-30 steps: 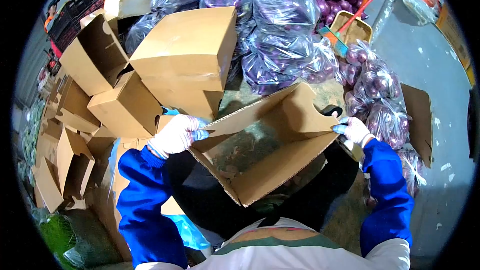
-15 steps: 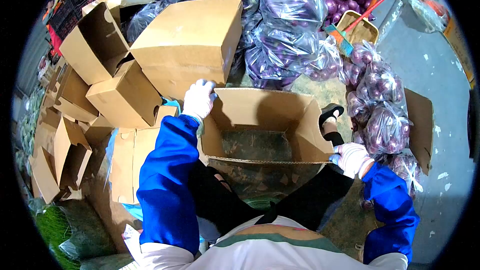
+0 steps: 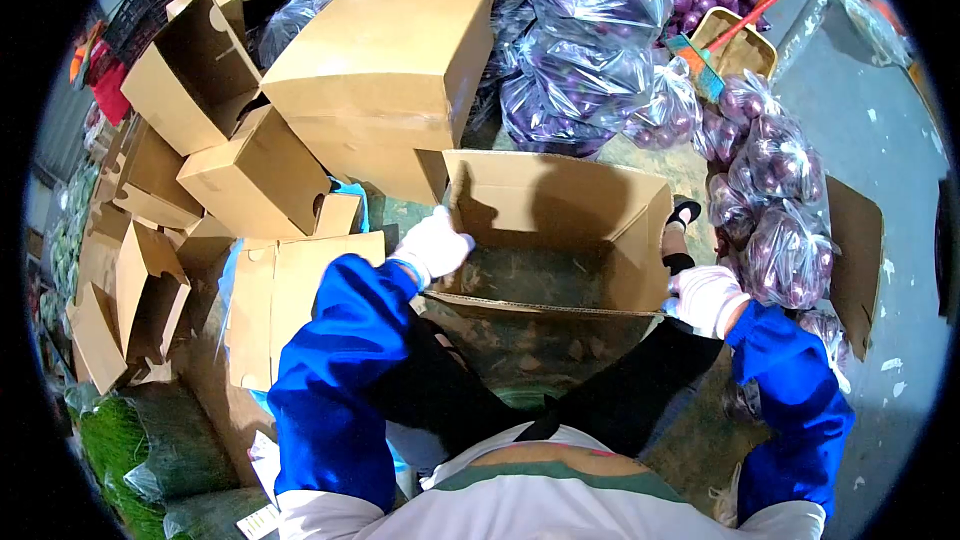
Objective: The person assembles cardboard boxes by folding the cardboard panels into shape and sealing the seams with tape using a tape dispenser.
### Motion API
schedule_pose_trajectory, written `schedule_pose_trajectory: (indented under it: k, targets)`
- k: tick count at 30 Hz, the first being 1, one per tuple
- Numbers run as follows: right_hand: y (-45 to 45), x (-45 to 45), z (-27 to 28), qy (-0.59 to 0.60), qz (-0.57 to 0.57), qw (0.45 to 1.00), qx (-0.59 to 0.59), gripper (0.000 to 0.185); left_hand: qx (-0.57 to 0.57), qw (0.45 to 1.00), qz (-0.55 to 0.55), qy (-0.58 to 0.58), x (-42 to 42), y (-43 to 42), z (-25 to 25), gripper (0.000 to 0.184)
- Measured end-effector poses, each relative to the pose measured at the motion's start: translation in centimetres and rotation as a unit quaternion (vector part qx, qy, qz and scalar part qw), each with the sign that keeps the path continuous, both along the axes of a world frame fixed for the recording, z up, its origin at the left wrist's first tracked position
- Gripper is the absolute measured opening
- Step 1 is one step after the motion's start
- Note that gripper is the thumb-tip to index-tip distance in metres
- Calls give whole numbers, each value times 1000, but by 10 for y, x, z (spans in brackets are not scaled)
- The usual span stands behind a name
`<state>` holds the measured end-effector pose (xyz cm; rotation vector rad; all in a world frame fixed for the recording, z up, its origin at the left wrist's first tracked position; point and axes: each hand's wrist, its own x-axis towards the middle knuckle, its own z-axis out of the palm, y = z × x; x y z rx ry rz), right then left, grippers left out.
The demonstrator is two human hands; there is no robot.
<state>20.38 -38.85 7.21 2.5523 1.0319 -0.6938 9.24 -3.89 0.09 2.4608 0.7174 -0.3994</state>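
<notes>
An open cardboard box (image 3: 620, 285) stands between my legs, and dark floor shows through it where a bottom panel would be. My left hand (image 3: 435, 245), in a white glove, is closed over the box's left edge, near its front corner. At the near right corner, my right hand (image 3: 705, 300) has its gloved fingers curled around the cardboard rim. The parts of the fingers beyond the edges are hidden. Shadows fall across the inside of the far wall.
A large closed carton (image 3: 370, 70) and several open small boxes (image 3: 250, 175) stand at the left. Bagged purple vegetables (image 3: 590, 70) are piled ahead; bagged purple onions (image 3: 785, 250) line the right side. A broom (image 3: 705, 75) rests by a dustpan (image 3: 745, 45).
My left hand has slid from the box's far left corner towards me along the left side. My right hand stays at the near right corner. The view has shifted slightly.
</notes>
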Motion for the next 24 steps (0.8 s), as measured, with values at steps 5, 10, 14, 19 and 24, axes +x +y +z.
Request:
schedule_pose_trajectory:
  k: [5,10,14,19,24]
  targets:
    - [37,4,-9,-10,144,983,-112,20,92,993,-69,39,13,-35,4,72]
    - [81,30,-142,-76,143,948,-275,20,89,986,-136,33,16,-39,-6,94]
    - [118,14,-189,-98,161,940,-285,29,27,980,-185,75,8,-43,2,99]
    - [109,10,-199,-190,250,821,-477,25,-255,839,-441,191,1,-47,-6,87]
    - [91,-1,-43,-43,172,960,-217,28,-318,807,-466,175,14,-40,19,61]
